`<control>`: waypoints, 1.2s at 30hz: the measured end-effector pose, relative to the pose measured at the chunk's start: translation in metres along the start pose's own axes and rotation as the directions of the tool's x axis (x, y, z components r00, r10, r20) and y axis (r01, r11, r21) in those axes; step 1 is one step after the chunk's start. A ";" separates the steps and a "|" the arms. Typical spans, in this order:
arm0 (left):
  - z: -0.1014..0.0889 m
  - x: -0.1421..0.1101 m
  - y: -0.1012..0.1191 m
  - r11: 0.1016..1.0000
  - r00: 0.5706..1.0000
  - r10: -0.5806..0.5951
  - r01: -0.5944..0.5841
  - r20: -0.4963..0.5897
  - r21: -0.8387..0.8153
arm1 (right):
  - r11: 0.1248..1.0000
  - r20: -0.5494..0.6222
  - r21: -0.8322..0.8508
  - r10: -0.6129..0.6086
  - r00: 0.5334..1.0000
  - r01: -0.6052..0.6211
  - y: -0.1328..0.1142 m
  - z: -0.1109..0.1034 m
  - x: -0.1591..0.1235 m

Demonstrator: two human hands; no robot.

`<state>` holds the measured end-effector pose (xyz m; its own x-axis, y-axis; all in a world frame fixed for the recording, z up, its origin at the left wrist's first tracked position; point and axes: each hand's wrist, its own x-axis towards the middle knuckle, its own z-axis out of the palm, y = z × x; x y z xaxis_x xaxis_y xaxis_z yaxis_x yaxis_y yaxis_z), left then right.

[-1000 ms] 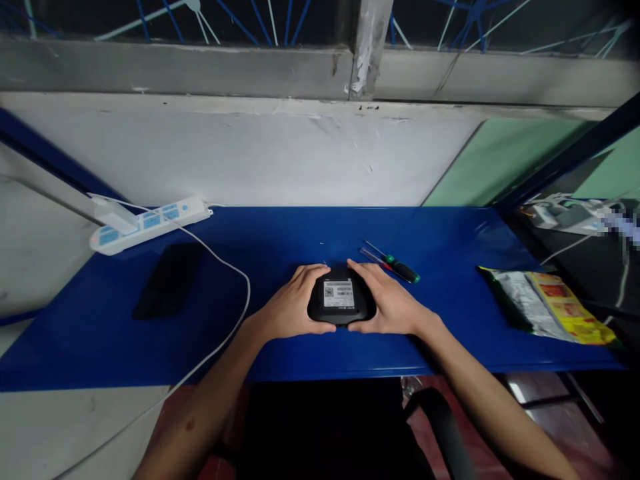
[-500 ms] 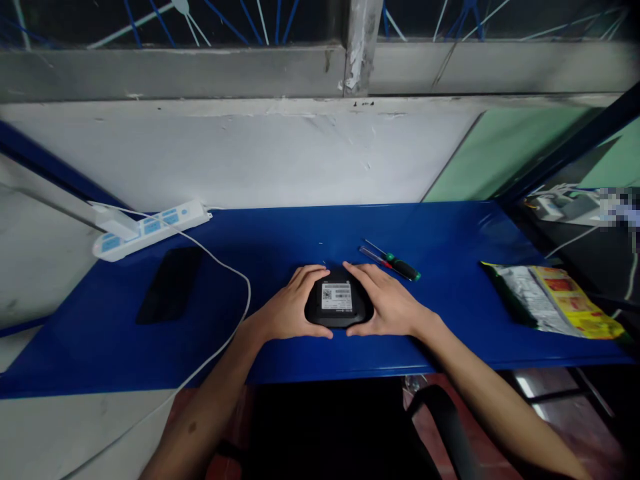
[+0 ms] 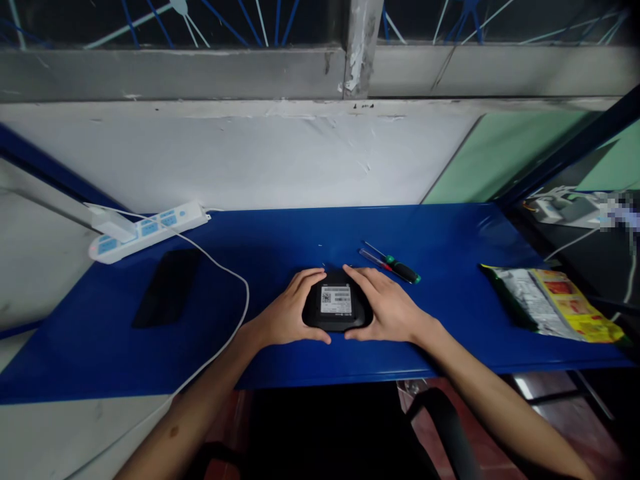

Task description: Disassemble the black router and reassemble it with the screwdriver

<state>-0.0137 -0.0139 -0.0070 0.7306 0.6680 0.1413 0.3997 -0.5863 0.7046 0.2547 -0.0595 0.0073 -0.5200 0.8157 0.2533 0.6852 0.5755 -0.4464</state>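
Observation:
A small black rounded device (image 3: 336, 309) with a white label on top lies on the blue table (image 3: 280, 233), near its front edge. My left hand (image 3: 287, 312) cups its left side, fingers curled round the edge. My right hand (image 3: 387, 307) cups its right side the same way. Both thumbs rest at the near rim of the device. Just behind my right hand lie two screwdrivers, one with a green and black handle (image 3: 399, 267) and one thin red one (image 3: 374, 259).
A white power strip (image 3: 150, 229) with a plug and white cable (image 3: 235, 280) sits at the back left. A black phone (image 3: 167, 287) lies flat on the left. A foil snack packet (image 3: 550, 300) lies at the right. A chair armrest (image 3: 440, 427) shows below.
Both hands and the device have shifted very slightly left and nearer; the grip is the same. The camera view has tilted a little.

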 end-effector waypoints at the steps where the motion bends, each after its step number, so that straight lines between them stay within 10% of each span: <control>1: 0.000 0.000 0.000 1.000 1.000 0.001 -0.001 -0.005 0.002 | 1.000 -0.007 -0.006 -0.004 1.000 0.004 -0.001 0.000 0.000; 36: 0.008 -0.008 0.011 0.993 0.993 -0.119 0.119 0.005 0.008 | 0.954 0.135 0.041 0.290 0.947 -0.298 -0.009 0.007 -0.010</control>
<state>-0.0107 -0.0296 -0.0058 0.6806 0.7307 0.0531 0.4883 -0.5064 0.7107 0.2500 -0.0729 0.0032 -0.3632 0.9317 -0.0056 0.7872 0.3036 -0.5367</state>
